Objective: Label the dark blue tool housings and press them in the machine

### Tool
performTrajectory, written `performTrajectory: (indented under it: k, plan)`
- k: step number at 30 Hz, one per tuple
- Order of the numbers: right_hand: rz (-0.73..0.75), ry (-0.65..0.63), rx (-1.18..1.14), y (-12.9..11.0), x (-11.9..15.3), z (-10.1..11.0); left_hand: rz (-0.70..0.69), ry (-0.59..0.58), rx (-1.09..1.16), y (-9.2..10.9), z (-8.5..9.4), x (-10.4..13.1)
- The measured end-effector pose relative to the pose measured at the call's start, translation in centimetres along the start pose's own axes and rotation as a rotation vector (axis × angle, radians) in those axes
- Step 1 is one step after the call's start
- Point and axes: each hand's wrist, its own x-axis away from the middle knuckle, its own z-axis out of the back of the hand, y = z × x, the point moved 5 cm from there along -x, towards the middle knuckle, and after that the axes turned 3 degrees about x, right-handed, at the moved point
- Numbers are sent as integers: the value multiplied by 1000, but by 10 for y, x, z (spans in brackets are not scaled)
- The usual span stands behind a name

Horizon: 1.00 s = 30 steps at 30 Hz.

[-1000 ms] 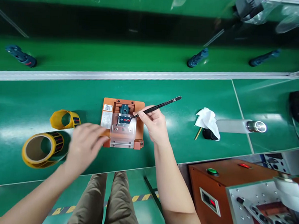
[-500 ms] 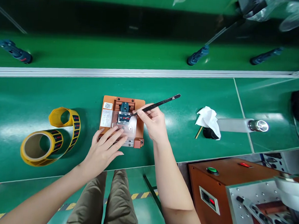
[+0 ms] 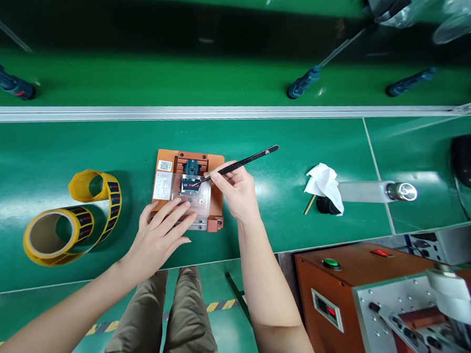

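My right hand (image 3: 237,190) pinches a pair of black tweezers (image 3: 247,160). Their tip touches a small dark label (image 3: 190,185) that shows through the window of a clear plastic plate (image 3: 198,206). Fingers spread, my left hand (image 3: 159,235) lies flat on the lower left of this plate. The plate sits on an orange-brown fixture (image 3: 218,170) that carries a printed code sticker (image 3: 165,165). A blue tool body (image 3: 192,167) rests in the fixture, partly covered by the plate and label.
A yellow label roll (image 3: 51,235) stands at the left with its strip curling up. To the right lie a white cloth (image 3: 324,184) and a metal-ended cylinder (image 3: 402,191). Blue tools (image 3: 303,82) stand beyond the rail (image 3: 223,110). An orange machine (image 3: 349,267) is at lower right.
The whole view has shifted slightly, so things appear a little further left. Both hands, the tweezers and the plate keep nearly the same places on the fixture.
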Motion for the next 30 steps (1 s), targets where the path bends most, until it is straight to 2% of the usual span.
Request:
performTrajectory:
  k: [5,18,20,23,25,27,29,30]
  plan:
    - [13,3,-12,-1,0,-1,19,-8,-14,-7,5,-10]
    - [0,-2,-1,-4,1,-2,33,-136,-78,-11,14,-34]
    - [-9,62,-54,-6,0,4,32,-139,-70,-12,15,-35]
    - [21,294,-196,-12,3,27,25,-137,21,-16,14,-35]
    - [41,413,-228,-13,9,43,82,-64,127,-23,13,-38]
    - [50,470,-134,-8,18,55,215,34,230,-36,10,-42]
    - [29,496,76,2,29,63,333,83,306,-45,6,-44]
    - [6,494,212,9,33,66,346,106,323,-46,5,-44]
